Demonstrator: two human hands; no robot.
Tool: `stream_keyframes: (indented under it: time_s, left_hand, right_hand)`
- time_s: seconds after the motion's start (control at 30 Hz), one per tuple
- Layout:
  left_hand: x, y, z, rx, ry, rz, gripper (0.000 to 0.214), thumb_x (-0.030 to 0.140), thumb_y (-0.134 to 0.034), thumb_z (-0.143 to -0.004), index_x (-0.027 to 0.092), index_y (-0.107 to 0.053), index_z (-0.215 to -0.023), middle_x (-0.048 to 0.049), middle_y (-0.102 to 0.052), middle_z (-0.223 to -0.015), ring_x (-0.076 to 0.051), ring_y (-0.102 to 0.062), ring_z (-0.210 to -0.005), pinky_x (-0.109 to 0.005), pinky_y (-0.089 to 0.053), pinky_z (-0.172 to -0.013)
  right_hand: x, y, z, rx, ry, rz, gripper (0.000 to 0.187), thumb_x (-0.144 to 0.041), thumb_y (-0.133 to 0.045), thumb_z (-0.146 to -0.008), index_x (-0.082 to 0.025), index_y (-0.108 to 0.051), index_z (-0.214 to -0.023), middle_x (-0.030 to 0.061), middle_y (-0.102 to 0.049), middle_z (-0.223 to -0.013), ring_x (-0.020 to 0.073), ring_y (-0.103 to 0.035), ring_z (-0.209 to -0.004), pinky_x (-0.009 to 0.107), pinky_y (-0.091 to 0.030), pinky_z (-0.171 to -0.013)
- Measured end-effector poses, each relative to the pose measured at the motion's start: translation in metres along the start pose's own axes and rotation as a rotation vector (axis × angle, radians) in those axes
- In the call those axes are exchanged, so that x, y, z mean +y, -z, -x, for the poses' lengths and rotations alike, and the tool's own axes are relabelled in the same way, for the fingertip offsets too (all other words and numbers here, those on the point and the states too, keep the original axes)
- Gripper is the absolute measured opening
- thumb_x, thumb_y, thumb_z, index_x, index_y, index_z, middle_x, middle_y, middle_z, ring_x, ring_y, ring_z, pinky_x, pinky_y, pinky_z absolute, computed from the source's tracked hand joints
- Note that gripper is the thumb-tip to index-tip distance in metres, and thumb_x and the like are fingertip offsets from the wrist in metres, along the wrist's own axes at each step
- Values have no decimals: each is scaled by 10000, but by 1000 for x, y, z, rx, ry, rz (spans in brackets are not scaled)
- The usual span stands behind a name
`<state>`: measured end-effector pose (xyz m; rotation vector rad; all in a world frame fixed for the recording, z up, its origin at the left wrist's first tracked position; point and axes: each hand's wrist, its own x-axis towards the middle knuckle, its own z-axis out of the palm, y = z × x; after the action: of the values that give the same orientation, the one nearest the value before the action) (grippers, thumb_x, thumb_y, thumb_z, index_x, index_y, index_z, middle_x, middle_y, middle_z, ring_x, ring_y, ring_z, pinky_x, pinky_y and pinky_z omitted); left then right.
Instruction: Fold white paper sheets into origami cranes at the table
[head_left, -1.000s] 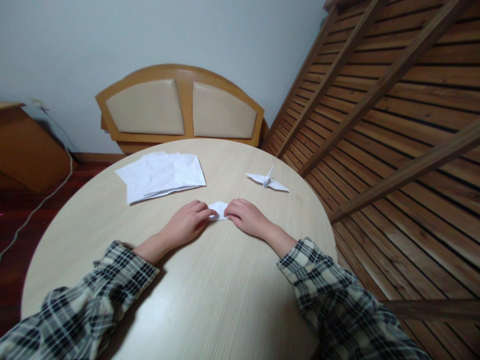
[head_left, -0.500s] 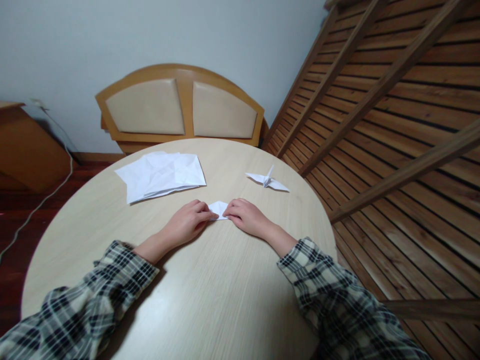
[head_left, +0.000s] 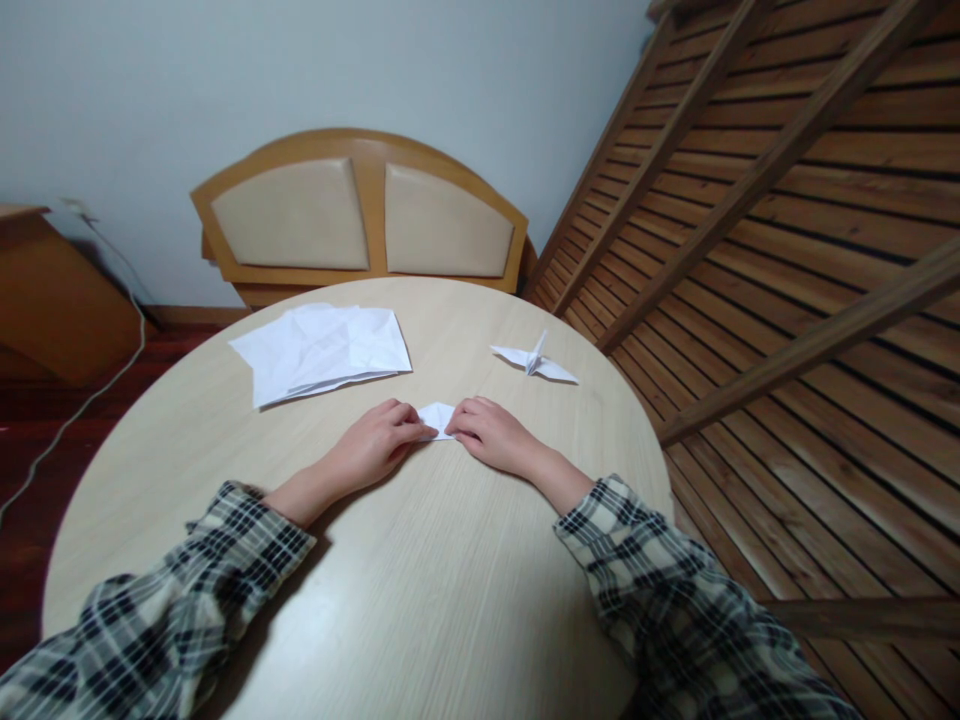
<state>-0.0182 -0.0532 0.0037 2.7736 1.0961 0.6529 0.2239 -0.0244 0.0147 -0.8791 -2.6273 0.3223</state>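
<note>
A small folded piece of white paper lies on the table between my hands, its two sides hidden under my fingers. My left hand grips its left end, fingers curled and pressed together. On the right end, my right hand pinches the paper in the same way. Beyond my right hand rests a white origami crane with its wings spread. Several loose white sheets lie in a creased, uneven pile past my left hand.
The round pale wooden table carries everything. Behind it stands a wooden headboard with two cream panels against the wall. A slatted wooden partition slopes along the right side. At left, a cable runs down to the floor.
</note>
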Motion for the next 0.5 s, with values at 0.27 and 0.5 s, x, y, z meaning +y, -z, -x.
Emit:
stream_keyframes:
  time_s: [0.27, 0.5]
  left_hand:
    - [-3, -3, 1, 12, -39, -22, 299, 231, -490, -989, 286, -685, -1209, -86, -637, -995, -227, -542, -914, -358, -464, -783]
    - [-2, -3, 2, 18, -58, -49, 290, 266, -506, -989, 301, -695, -1206, -89, -653, -1023, -226, -559, -930, -359, -463, -796]
  right_hand:
    - [2, -3, 2, 34, 9, -6, 190, -124, -546, -924, -200, -701, -1002, 64, -649, -1003, 197, -550, -987, 352, -434, -881]
    - [5, -6, 3, 38, -31, 31, 422, -23, -465, -902, -224, -640, -1229, 53, -628, -1296, 219, -493, -1230, 405, -380, -1024]
